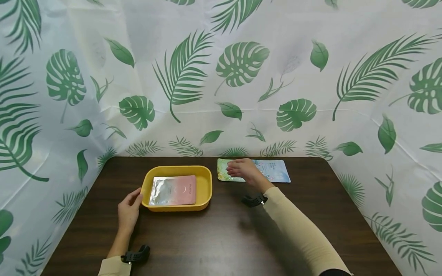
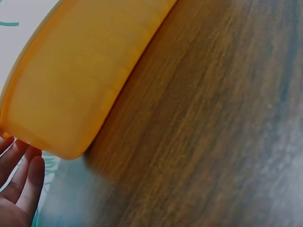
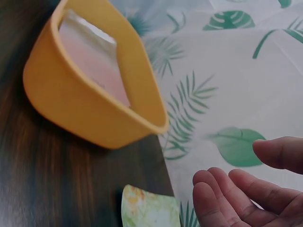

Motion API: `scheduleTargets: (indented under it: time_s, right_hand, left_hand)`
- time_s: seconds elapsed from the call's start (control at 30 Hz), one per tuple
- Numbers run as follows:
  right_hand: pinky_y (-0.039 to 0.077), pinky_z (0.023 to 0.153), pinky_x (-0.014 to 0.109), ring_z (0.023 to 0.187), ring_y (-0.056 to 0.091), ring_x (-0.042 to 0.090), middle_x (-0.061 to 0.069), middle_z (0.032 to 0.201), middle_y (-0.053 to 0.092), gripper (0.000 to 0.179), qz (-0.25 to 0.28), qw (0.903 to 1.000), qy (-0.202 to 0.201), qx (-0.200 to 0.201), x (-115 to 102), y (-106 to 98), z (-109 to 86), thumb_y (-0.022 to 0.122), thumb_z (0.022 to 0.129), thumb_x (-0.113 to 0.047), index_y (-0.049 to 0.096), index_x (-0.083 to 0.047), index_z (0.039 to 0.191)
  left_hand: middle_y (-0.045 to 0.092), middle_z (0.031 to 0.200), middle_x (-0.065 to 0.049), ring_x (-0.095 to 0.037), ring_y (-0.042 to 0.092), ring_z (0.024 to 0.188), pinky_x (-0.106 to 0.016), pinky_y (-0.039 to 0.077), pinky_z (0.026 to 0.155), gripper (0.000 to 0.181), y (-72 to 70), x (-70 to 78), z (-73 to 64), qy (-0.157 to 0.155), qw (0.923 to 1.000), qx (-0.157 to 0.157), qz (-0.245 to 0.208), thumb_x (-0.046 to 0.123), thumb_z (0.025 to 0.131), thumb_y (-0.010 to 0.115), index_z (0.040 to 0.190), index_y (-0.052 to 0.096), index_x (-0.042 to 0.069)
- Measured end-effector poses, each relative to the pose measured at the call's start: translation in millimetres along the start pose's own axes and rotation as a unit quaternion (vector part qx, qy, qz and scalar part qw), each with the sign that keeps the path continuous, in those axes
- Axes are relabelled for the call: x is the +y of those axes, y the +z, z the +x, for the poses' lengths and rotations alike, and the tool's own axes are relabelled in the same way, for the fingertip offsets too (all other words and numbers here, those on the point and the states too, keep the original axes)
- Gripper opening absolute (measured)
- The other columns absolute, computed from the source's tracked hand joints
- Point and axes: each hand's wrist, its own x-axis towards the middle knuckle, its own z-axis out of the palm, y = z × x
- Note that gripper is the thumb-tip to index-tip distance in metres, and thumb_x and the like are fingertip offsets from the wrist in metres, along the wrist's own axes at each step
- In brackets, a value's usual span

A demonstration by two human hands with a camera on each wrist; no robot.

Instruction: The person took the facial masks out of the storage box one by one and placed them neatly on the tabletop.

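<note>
A yellow plastic tray [image 1: 177, 208] stands on the left of the table, with a flat pink and silver pouch [image 1: 179, 190] lying in it. At the tray's left end is my left hand [image 1: 129, 212], its fingertips touching the rim; the left wrist view shows those fingers [image 2: 32, 182] extended, not wrapped round the edge. My right hand [image 1: 246, 170] is held over a flat green pouch [image 1: 222, 171] and a light blue pouch [image 1: 275, 171] at the back of the table. Its fingers are relaxed with nothing between them, thumb apart in the right wrist view. It hides where the two pouches meet.
The dark wooden table [image 1: 207, 245] ends at the back against a white curtain [image 1: 255, 126] printed with green leaves. A black strap with a device [image 1: 254, 200] sits on the right wrist, and another [image 1: 137, 255] on the left.
</note>
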Motion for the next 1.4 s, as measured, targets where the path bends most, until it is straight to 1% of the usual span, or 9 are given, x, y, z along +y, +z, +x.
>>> scheduleTargets:
  time_s: [0.1,0.2,0.37,0.47,0.6,0.83,1.03,1.23,1.4]
  right_hand:
    - [0.054,0.093,0.045,0.083,0.07,0.018,0.029,0.113,0.066,0.045,0.002,1.0,0.003,-0.002,-2,8,2.7,0.058,0.097,-0.016,0.051,0.015,0.13]
    - [0.057,0.088,0.04,0.088,0.071,0.027,0.028,0.11,0.068,0.042,-0.002,0.9999,0.003,-0.01,-4,16,4.1,0.057,0.098,-0.014,0.053,0.015,0.128]
    - [0.052,0.095,0.049,0.094,0.069,0.034,0.028,0.108,0.068,0.036,-0.004,0.9997,0.0,-0.026,-7,33,5.2,0.056,0.098,-0.011,0.057,0.014,0.124]
    - [0.049,0.099,0.052,0.088,0.07,0.027,0.032,0.113,0.066,0.034,-0.007,0.9993,0.007,-0.035,-10,46,7.7,0.058,0.097,-0.012,0.06,0.012,0.121]
    - [0.048,0.1,0.051,0.096,0.069,0.032,0.033,0.122,0.062,0.035,-0.024,0.9986,0.017,-0.043,-15,61,11.9,0.059,0.097,-0.013,0.06,0.01,0.123]
    - [0.053,0.094,0.046,0.096,0.07,0.032,0.031,0.119,0.064,0.033,-0.044,0.998,0.034,-0.03,-16,84,17.5,0.06,0.095,-0.011,0.061,0.011,0.12]
    - [0.054,0.094,0.044,0.111,0.063,0.04,0.029,0.122,0.062,0.035,-0.064,0.9964,0.044,-0.034,-10,101,19.8,0.059,0.095,-0.012,0.059,0.012,0.121]
    - [0.056,0.091,0.043,0.103,0.066,0.035,0.026,0.113,0.065,0.037,-0.095,0.9933,0.054,-0.038,-3,114,19.5,0.062,0.094,-0.015,0.059,0.011,0.121]
    - [0.056,0.09,0.044,0.091,0.065,0.028,0.026,0.112,0.064,0.035,-0.121,0.9891,0.055,-0.063,-3,125,14.2,0.059,0.096,-0.014,0.061,0.011,0.12]
  left_hand:
    - [0.062,0.13,-0.016,0.017,0.048,0.089,0.0,0.041,0.074,0.038,-0.2,1.2,0.2,-0.005,1.0,-0.003,0.007,0.027,0.1,0.055,0.129,0.061,0.003]
    - [0.062,0.13,-0.017,0.015,0.048,0.087,-0.001,0.041,0.072,0.038,-0.2,4.4,0.3,-0.01,0.9998,-0.002,0.014,0.027,0.1,0.054,0.129,0.061,0.003]
    - [0.062,0.129,-0.018,0.009,0.048,0.087,-0.002,0.04,0.071,0.037,-0.9,9.4,2.0,-0.021,0.9996,0.0,0.019,0.026,0.1,0.054,0.128,0.062,0.003]
    - [0.063,0.13,-0.016,0.002,0.051,0.097,0.0,0.039,0.073,0.037,-1.7,10.2,3.2,-0.03,0.9994,0.004,0.02,0.026,0.1,0.055,0.128,0.063,0.004]
    - [0.062,0.133,-0.015,-0.01,0.053,0.116,0.002,0.036,0.076,0.038,-1.2,9.9,4.2,-0.032,0.9992,0.008,0.022,0.027,0.1,0.056,0.129,0.063,0.003]
    - [0.062,0.132,-0.014,-0.003,0.053,0.112,0.003,0.038,0.078,0.037,2.5,7.2,5.2,-0.026,0.9996,0.007,0.007,0.024,0.099,0.056,0.128,0.063,0.002]
    - [0.06,0.135,-0.016,-0.023,0.051,0.128,0.003,0.033,0.079,0.039,1.7,6.2,3.8,-0.032,0.9995,0.002,0.006,0.026,0.1,0.054,0.13,0.06,0.001]
    - [0.06,0.135,-0.017,-0.023,0.052,0.124,0.004,0.036,0.077,0.04,2.3,6.0,3.3,-0.025,0.9997,0.003,0.007,0.026,0.1,0.054,0.13,0.061,0.001]
    - [0.06,0.134,-0.016,-0.021,0.051,0.124,0.004,0.036,0.078,0.039,1.9,6.5,4.0,-0.024,0.9997,0.005,0.008,0.026,0.101,0.054,0.13,0.061,0.001]
